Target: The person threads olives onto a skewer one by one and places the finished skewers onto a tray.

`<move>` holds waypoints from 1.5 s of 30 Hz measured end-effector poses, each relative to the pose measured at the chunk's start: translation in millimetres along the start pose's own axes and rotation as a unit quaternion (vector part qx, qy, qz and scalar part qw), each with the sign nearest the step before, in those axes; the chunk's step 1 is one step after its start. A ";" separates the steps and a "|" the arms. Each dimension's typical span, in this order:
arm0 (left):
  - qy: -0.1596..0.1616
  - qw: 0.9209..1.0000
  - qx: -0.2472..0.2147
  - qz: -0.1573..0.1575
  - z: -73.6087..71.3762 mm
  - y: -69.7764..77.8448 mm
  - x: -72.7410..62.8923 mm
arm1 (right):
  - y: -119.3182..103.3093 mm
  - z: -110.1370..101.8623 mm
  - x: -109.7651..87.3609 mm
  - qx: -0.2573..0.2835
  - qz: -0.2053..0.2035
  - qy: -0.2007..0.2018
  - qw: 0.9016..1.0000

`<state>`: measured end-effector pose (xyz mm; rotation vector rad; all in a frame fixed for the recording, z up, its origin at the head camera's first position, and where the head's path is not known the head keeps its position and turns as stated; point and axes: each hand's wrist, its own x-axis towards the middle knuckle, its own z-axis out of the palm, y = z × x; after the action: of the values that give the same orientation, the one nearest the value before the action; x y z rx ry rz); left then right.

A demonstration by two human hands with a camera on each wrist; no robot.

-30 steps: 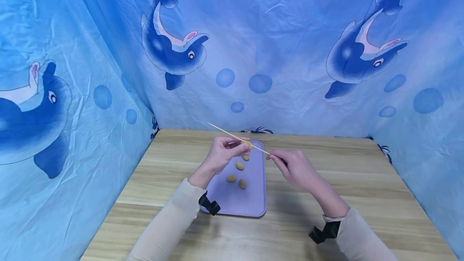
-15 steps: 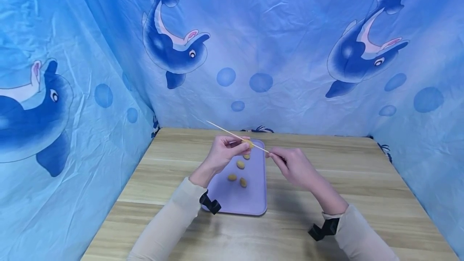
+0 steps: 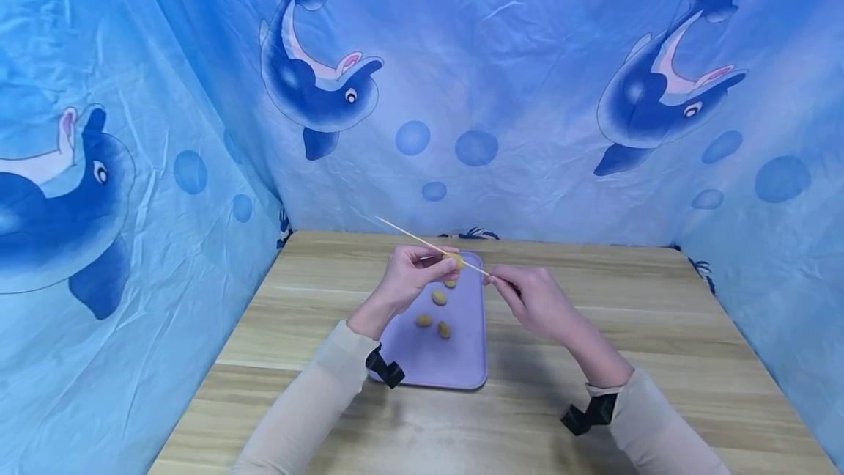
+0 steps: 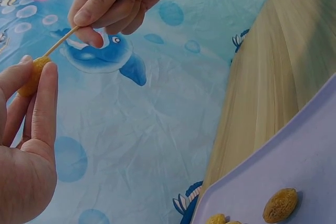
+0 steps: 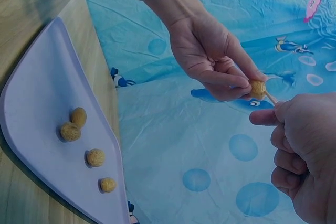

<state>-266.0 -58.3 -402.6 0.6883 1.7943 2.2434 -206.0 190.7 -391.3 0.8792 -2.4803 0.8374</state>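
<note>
Stick [image 4: 62, 41] and yellow piece [image 4: 34, 77] are together between the two hands, just above the centre line of the lower half of the head view. The left hand [image 3: 412, 275] pinches the yellow piece between thumb and fingertips. The right hand [image 3: 537, 300] pinches the stick near its lower right end between thumb and forefinger, its other fingers curled in. The stick slants across the head view, its pointed end standing free at upper left of the left hand; it shows on both sides of the yellow piece, though fingers hide part of its course. In the left wrist view it meets the top of the piece.

Beneath the left hand, at lower centre of the head view, a purple tray [image 3: 455, 365] lies on the wooden table [image 3: 593, 358]. Four more pieces [image 5: 96, 158] rest on it; in the right wrist view two sit close together at left, with the others lower and further right. Pale sleeves [image 3: 303, 409] cover both forearms, and a black mount [image 3: 590, 414] sits at each wrist. Blue cloth [image 3: 527, 94] printed with dolphins [image 3: 323, 101] fills the upper frame.
</note>
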 end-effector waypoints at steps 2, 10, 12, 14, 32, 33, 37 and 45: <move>-0.001 1.000 0.000 0.001 0.4 0.3 0.2 | -0.1 -0.2 0.8 0.000 0.000 0.000 1.000; 0.009 1.000 0.003 -0.007 2.6 -0.3 -0.4 | 0.3 -0.5 2.0 0.001 0.000 -0.003 1.000; 0.012 1.000 0.004 -0.009 3.5 -1.7 0.0 | 0.6 -0.9 1.8 0.004 0.001 -0.004 1.000; 0.012 1.000 0.007 -0.010 4.9 -3.0 0.7 | 1.5 -0.9 1.4 0.004 0.002 -0.005 1.000; -0.004 1.000 -0.002 0.003 10.4 -7.3 -0.8 | 0.6 4.7 -1.1 0.001 -0.012 0.018 1.000; -0.004 1.000 -0.001 0.005 10.8 -7.7 -0.5 | 0.8 4.9 -1.2 0.001 -0.013 0.018 1.000; -0.007 1.000 0.005 0.001 11.9 -7.9 0.4 | 1.3 4.8 -1.0 -0.002 -0.009 0.016 1.000; -0.009 1.000 0.007 -0.008 14.2 -9.3 0.8 | 2.8 5.7 -1.1 -0.004 -0.011 0.016 1.000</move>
<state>-261.5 -43.2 -409.0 0.6931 1.8020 2.2097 -207.8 189.3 -397.2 0.8832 -2.4408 0.8270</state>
